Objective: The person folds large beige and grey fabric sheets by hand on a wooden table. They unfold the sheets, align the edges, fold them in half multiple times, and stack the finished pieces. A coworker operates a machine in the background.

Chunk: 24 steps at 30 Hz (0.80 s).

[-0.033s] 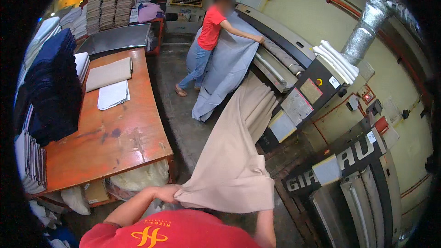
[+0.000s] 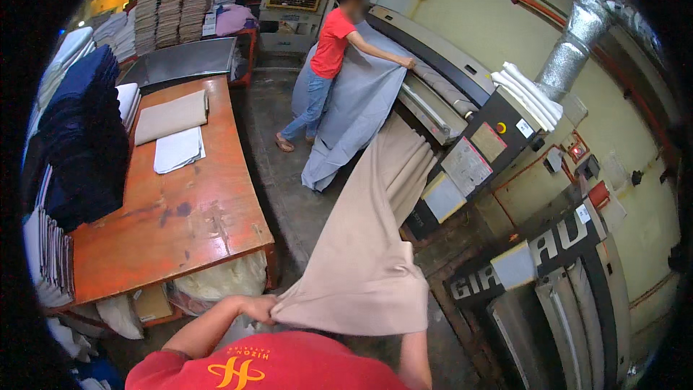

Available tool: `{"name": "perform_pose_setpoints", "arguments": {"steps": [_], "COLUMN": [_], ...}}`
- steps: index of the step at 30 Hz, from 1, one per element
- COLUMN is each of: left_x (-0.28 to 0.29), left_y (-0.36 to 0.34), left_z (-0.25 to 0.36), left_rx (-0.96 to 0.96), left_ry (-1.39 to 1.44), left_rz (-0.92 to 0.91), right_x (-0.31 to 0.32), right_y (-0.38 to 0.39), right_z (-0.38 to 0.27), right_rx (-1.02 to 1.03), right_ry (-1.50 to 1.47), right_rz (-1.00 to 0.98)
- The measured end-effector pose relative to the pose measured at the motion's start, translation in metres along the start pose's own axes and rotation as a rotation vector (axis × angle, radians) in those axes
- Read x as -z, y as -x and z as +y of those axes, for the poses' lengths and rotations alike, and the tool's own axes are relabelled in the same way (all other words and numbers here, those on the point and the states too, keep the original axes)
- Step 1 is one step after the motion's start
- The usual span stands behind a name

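Note:
A long beige cloth (image 2: 361, 260) stretches from a roller machine down toward me, its near end pulled wide in front of my body. My left hand (image 2: 258, 308) is closed on the cloth's left edge, bunching it. At the other side my right forearm (image 2: 415, 357) goes up behind the cloth, which covers that hand and its fingers. The far part of the cloth lies in long folds beside the machine (image 2: 462, 162). Beyond it, a person (image 2: 336, 50) in a red shirt spreads a grey-blue sheet (image 2: 361, 94) at the machine's rollers.
On my left stands an orange wooden table (image 2: 173, 224) with a folded beige cloth (image 2: 172, 117) and a white cloth (image 2: 179, 150). Dark blue folded stacks (image 2: 76, 137) line its far side. Another roller machine (image 2: 548, 296) stands at right.
My left hand and the near end of the beige cloth have shifted very slightly to the left. The other person looks almost unmoved.

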<state>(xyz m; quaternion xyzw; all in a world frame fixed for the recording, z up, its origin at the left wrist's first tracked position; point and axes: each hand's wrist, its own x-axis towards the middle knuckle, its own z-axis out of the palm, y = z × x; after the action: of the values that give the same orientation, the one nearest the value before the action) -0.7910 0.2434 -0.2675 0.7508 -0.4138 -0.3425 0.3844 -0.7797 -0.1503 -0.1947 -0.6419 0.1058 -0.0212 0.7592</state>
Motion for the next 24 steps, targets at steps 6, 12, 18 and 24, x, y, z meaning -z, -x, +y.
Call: {"name": "perform_pose_setpoints", "arguments": {"steps": [6, 12, 18, 24], "left_x": [0.049, 0.086, 0.06, 0.031], "left_y": [-0.033, -0.13, -0.173, -0.198], "left_z": [0.014, 0.134, 0.222, 0.293], "left_rx": [-0.234, -0.659, -0.703, -0.977], "left_ry": [-0.093, -0.506, -0.318, -0.453], "left_rz": [0.507, 0.256, 0.231, 0.213], "right_x": [-0.098, -0.069, 0.014, 0.105], "right_y": [0.077, 0.12, 0.171, 0.211], "right_z": [-0.023, -0.062, -0.064, 0.02], "right_rx": [0.451, 0.35, 0.333, 0.298], "right_ry": [0.513, 0.475, 0.797, 1.209], "right_rz": [-0.294, -0.61, 0.218, 0.852]}}
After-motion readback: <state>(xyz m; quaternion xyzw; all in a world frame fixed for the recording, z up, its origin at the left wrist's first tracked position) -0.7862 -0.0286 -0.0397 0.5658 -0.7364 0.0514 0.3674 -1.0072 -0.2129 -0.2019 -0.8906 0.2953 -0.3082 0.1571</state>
